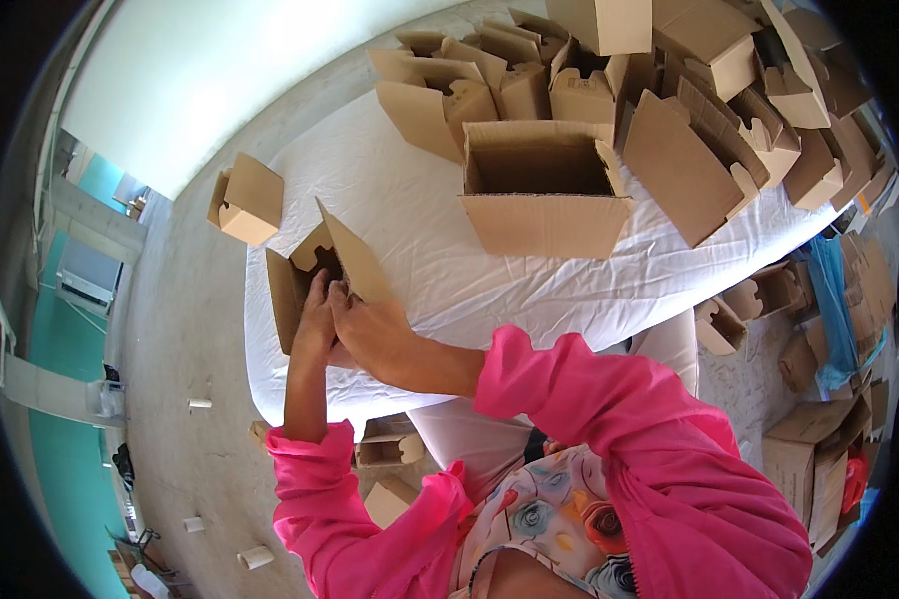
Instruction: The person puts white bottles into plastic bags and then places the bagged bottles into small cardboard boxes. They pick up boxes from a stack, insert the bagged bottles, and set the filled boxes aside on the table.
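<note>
A small brown cardboard box (355,262) stands near the left end of the white-covered table, its top open and flaps raised. Both of my hands are at its near side. My left hand (316,321) has its fingers reaching over the near edge into the opening, gripping the cardboard there. Close against it, my right hand (375,334) is bent round the same edge, fingers curled on the box. The fingertips are partly hidden inside. Another open box (549,225), larger in view, stands farther right with nothing touching it.
Many folded boxes (440,115) crowd the far and right parts of the white cloth (410,215). One small box (254,195) sits beyond the table's left corner. More cardboard (819,439) and blue plastic (829,299) lie at the right. White rolls (255,557) are on the floor.
</note>
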A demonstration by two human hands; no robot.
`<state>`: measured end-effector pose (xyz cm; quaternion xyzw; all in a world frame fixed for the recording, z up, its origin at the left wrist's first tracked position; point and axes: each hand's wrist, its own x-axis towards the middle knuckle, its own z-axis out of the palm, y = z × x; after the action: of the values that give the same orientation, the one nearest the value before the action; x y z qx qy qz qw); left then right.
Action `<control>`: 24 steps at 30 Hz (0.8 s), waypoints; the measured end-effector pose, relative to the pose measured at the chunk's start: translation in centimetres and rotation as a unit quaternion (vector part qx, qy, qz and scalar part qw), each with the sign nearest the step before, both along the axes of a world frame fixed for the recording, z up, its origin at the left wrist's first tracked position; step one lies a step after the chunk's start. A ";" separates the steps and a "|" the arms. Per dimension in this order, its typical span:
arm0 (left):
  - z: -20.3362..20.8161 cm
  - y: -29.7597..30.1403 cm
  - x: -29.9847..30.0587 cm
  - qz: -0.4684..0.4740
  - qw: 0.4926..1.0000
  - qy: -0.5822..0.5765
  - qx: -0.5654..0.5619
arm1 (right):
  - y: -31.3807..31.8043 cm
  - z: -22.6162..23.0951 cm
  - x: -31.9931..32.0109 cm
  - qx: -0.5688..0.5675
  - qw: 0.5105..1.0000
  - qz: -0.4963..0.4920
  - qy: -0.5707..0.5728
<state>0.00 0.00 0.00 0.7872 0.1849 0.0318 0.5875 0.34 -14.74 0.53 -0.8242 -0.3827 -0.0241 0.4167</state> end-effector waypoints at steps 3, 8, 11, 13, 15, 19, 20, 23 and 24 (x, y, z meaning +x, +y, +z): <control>0.7 0.7 -0.9 0.039 0.976 0.015 0.214 | -1.1 1.2 -1.2 0.168 0.983 0.006 0.076; 5.4 -2.7 -1.0 0.057 0.998 0.034 0.021 | -1.8 0.3 -0.2 0.294 0.910 0.085 0.281; 6.9 -0.1 -0.5 -0.004 0.991 0.122 -0.050 | -0.7 -0.6 -0.4 0.234 0.956 0.121 0.132; 7.8 -2.0 -0.6 -0.012 0.988 0.153 0.035 | -1.1 -0.1 -0.5 0.252 0.949 0.126 0.141; 7.8 -0.1 -0.2 -0.079 0.975 0.208 0.006 | -0.7 -1.0 -0.1 0.219 0.966 0.118 0.070; 8.2 0.3 0.1 -0.151 0.941 0.299 -0.053 | -1.3 -1.6 -0.3 0.184 0.963 0.175 -0.090; 8.0 -0.1 0.2 -0.149 0.939 0.307 -0.054 | -1.5 -1.6 -0.4 0.187 0.962 0.171 -0.100; 6.1 0.7 -0.3 -0.103 0.956 0.246 -0.118 | -1.9 -1.2 -0.9 0.146 0.967 0.167 -0.124; 5.7 -0.1 -0.6 -0.084 0.965 0.216 -0.119 | -2.0 -1.2 -0.9 0.123 0.970 0.158 -0.141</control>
<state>-0.57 -0.07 5.66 0.7123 0.2435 -0.2109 0.6236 -0.51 -16.75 -0.64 -0.6842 -0.5570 -0.1204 0.4551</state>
